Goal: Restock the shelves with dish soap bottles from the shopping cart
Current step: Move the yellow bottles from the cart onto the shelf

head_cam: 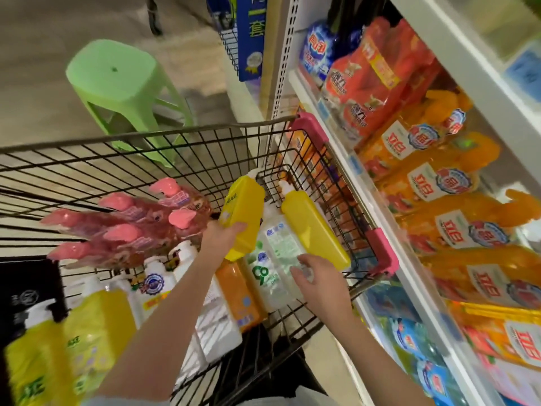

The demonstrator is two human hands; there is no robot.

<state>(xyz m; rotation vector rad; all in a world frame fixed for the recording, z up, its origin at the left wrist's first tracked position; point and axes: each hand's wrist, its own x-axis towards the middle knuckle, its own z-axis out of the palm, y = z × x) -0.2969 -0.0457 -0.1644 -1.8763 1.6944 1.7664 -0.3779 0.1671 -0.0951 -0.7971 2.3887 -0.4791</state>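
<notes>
Above shopping cart (146,159), yellow bottle (243,218) was gripped by left hand (222,234). Right hand (319,278) was spread open, touching second yellow bottle (313,230). Full wrap round body was judged needed before lift to shelf (304,89).

Quick tally. Shopping cart (123,138): one. Pink corner guards (308,127) on rim: two. Hands over cart: two, left hand (222,234) and right hand (320,284). Yellow white-capped bottles (313,232) up front: two. Clear green-label bottles (279,244) between them: two. Orange bottle (238,291) in cart: one. Pink caps (121,231) on blurred reddish bunch: six. White pump bottles (155,284): at least three, rest hidden. Green stool (114,74): one. Shelf orange bottles (439,180): at least four, more blurred.
</notes>
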